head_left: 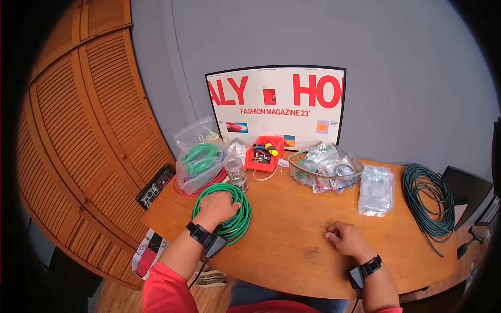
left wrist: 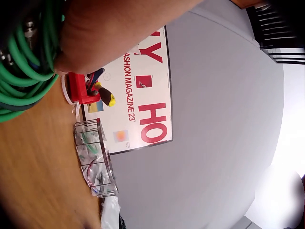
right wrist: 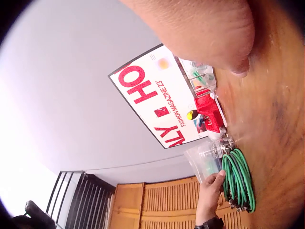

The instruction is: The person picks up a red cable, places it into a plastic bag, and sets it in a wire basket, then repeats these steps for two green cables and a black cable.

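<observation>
A coil of green cable (head_left: pixel 241 221) lies on the left part of the wooden table, with metal connectors showing among its loops in the right wrist view. My left hand (head_left: pixel 218 207) grips the coil's upper left side, its thumb against the loops in the right wrist view (right wrist: pixel 211 188). Several green loops (left wrist: pixel 24 90) fill the upper left of the left wrist view. My right hand (head_left: pixel 348 240) rests at the table's right front, fingers loosely curled and holding nothing.
Behind the coil stand a glass jar (head_left: pixel 236 175), a plastic bag with green cable (head_left: pixel 201 159) and a red bin with tools (head_left: pixel 265 166). Further right are a wire basket of bagged items (head_left: pixel 326 176), flat clear bags (head_left: pixel 377 190) and a dark green cable coil (head_left: pixel 430 206). A screen stands behind.
</observation>
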